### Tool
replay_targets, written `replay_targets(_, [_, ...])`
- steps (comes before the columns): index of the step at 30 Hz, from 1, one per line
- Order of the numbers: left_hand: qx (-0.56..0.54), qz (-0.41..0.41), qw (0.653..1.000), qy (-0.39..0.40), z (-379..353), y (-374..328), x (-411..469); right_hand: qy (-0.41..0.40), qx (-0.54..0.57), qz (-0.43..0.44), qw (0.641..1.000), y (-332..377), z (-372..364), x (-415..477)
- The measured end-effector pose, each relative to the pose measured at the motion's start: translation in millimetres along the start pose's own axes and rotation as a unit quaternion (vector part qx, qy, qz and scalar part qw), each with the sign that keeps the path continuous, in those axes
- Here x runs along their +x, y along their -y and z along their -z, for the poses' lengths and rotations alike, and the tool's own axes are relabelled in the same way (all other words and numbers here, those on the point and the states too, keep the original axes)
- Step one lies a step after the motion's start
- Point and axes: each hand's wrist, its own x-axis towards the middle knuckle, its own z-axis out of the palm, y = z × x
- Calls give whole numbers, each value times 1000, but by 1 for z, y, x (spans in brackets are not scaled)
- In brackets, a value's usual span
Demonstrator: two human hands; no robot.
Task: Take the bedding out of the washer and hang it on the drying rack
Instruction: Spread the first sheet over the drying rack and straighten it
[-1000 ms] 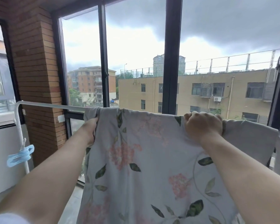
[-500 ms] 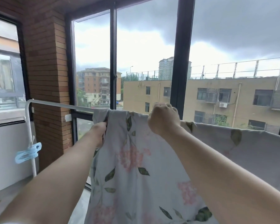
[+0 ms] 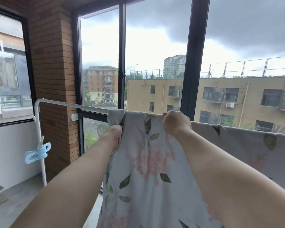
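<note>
A pale grey floral sheet [image 3: 148, 170] with pink blooms and green leaves hangs over the white top rail of the drying rack [image 3: 72, 105] and stretches off to the right. My left hand [image 3: 113, 134] grips the sheet's left edge just below the rail. My right hand [image 3: 176, 123] is clenched on the cloth at the top, right at rail height. The rail under the sheet is hidden.
The rack's white upright [image 3: 39, 140] stands at the left with a blue clothes peg [image 3: 37, 154] clipped to it. A brick pillar [image 3: 54, 79] and tall black-framed windows [image 3: 190, 63] stand directly behind the rack. Grey floor [image 3: 15, 204] lies at lower left.
My right hand has slid leftward along the rail toward my left hand, gathering the sheet's top. The view has turned left, showing more of the bare rail and upright.
</note>
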Motion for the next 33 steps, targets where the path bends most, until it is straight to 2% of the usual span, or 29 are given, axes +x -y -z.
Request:
replay_targets(6, [-14,-8,1000,9,4,0,-10,-26,19,26,999,-1,6,-7])
replay_targets(9, [-5,-4,1000,18,8,2,-10,-25,34,10,999,-4,10,-6])
replay_targets(13, [3,-2,1000,24,11,9,-5,-55,129,-51,989,-8,18,7])
replay_targets(18, [11,4,1000,0,13,14,-3,-128,230,-114,958,-10,17,13])
replay_targets(21, [24,4,1000,-5,8,14,-6,-113,264,-108,952,-7,14,21])
replay_targets(23, [20,18,1000,-2,8,12,-10,-89,233,-79,965,-8,13,23])
replay_targets(27, [4,47,999,22,14,9,-10,-60,95,-20,993,-11,4,23])
replay_targets(33, [-25,60,991,115,21,12,-2,-73,65,19,995,-9,-5,30])
